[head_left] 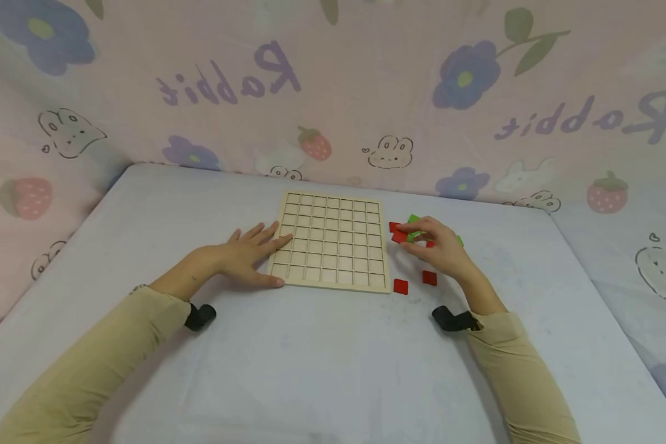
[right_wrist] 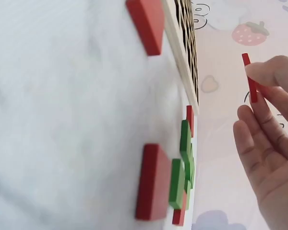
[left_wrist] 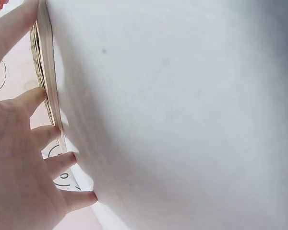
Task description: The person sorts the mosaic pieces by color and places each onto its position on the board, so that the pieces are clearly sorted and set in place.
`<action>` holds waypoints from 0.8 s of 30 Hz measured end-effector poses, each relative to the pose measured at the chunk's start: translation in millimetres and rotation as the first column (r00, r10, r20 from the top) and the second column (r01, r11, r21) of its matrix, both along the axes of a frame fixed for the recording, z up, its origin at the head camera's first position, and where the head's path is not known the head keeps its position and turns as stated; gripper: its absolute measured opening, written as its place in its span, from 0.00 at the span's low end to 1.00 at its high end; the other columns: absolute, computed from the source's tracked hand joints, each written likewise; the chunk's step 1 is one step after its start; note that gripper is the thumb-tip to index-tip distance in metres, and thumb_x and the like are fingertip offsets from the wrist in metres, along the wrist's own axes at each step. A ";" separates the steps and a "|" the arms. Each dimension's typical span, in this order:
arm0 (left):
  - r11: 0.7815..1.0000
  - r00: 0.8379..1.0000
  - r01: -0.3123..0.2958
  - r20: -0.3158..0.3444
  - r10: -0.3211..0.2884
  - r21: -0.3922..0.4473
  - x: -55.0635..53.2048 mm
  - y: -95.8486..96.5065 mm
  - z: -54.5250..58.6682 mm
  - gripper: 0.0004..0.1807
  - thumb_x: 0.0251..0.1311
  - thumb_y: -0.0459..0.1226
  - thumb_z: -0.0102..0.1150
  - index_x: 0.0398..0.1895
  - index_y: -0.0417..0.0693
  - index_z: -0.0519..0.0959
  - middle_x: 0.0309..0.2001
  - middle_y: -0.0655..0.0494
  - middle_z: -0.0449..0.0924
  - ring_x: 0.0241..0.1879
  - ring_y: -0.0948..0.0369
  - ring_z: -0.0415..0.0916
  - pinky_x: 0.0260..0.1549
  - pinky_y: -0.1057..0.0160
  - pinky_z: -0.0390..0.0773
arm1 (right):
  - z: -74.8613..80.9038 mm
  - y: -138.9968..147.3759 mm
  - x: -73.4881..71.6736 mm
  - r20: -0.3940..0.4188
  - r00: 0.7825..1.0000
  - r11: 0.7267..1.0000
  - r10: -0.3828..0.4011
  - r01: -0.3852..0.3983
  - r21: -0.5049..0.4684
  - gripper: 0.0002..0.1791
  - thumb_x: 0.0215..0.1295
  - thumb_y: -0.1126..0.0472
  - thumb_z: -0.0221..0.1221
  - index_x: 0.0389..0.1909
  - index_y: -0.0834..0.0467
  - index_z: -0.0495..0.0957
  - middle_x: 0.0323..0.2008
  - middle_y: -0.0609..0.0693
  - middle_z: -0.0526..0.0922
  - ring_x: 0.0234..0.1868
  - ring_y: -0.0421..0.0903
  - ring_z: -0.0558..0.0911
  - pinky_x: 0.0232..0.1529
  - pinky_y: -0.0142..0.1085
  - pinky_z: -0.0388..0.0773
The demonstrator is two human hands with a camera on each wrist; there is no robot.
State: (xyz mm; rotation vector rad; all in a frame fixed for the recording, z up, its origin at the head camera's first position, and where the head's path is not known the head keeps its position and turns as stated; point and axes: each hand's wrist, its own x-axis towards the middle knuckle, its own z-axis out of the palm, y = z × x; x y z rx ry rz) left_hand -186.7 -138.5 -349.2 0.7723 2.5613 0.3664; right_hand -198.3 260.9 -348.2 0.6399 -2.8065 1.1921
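A wooden grid board point(head_left: 327, 243) with rows of square cells lies flat on the table. My left hand point(head_left: 246, 254) rests at its left edge with fingers spread; in the left wrist view the fingers point(left_wrist: 53, 165) touch along the board's side point(left_wrist: 50, 62). To the right of the board, my right hand point(head_left: 441, 250) pinches a red square tile point(head_left: 399, 237) between thumb and fingers. The right wrist view shows that thin red tile point(right_wrist: 249, 79) raised above the table, seen edge-on. Beneath the hand, green tiles point(head_left: 414, 218) and other red tiles are partly hidden.
Two red tiles, one by the board's corner point(head_left: 401, 287) and another red tile point(head_left: 430, 278) farther right, lie apart from the cluster. Several green tiles point(right_wrist: 177, 183) sit close together. White cloth point(head_left: 322, 357) covers the table, and a printed curtain point(head_left: 333, 80) hangs behind.
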 end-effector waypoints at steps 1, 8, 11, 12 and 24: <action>1.000 1.000 0.000 0.001 0.000 0.001 0.0 0.0 0.0 0.51 0.58 0.62 0.56 0.77 0.57 0.42 0.77 0.43 0.29 0.74 0.39 0.27 0.65 0.29 0.32 | 0.4 -0.8 -0.3 0.002 1.000 1.000 -0.001 0.001 -0.005 0.20 0.58 0.67 0.65 0.54 0.60 0.79 0.44 0.55 0.78 0.47 0.53 0.78 0.52 0.53 0.77; 1.000 1.000 0.002 0.001 -0.002 0.007 -0.3 -0.9 -0.5 0.51 0.57 0.61 0.56 0.77 0.57 0.43 0.77 0.43 0.30 0.74 0.39 0.28 0.65 0.29 0.32 | 4.2 -9.7 -0.6 -0.034 0.999 0.998 0.035 -0.037 -0.043 0.20 0.59 0.67 0.64 0.54 0.62 0.79 0.44 0.57 0.78 0.46 0.53 0.78 0.51 0.49 0.78; 1.000 1.000 0.009 -0.004 -0.009 0.008 -0.6 -1.5 -0.9 0.51 0.57 0.61 0.57 0.77 0.56 0.42 0.77 0.43 0.30 0.74 0.38 0.28 0.65 0.29 0.32 | -0.1 -11.4 -5.2 -0.044 0.998 0.995 0.052 -0.056 -0.077 0.20 0.59 0.67 0.65 0.54 0.62 0.79 0.45 0.56 0.79 0.46 0.50 0.78 0.49 0.44 0.79; 1.000 1.000 0.011 -0.006 -0.011 0.008 -0.7 -1.6 -0.9 0.51 0.57 0.61 0.57 0.77 0.56 0.42 0.77 0.43 0.30 0.74 0.38 0.28 0.65 0.29 0.32 | 0.3 -13.1 -5.7 -0.040 0.998 0.994 0.055 -0.059 -0.089 0.19 0.59 0.67 0.65 0.53 0.62 0.80 0.45 0.56 0.79 0.46 0.50 0.78 0.49 0.43 0.80; 1.000 1.000 0.023 -0.020 -0.023 -0.004 0.6 -0.5 -0.9 0.51 0.58 0.62 0.55 0.77 0.56 0.42 0.77 0.43 0.29 0.74 0.39 0.28 0.65 0.29 0.33 | 4.2 -37.0 -11.8 -0.017 0.997 0.992 0.069 -0.071 -0.105 0.19 0.61 0.65 0.64 0.54 0.60 0.79 0.48 0.54 0.78 0.43 0.48 0.79 0.52 0.48 0.77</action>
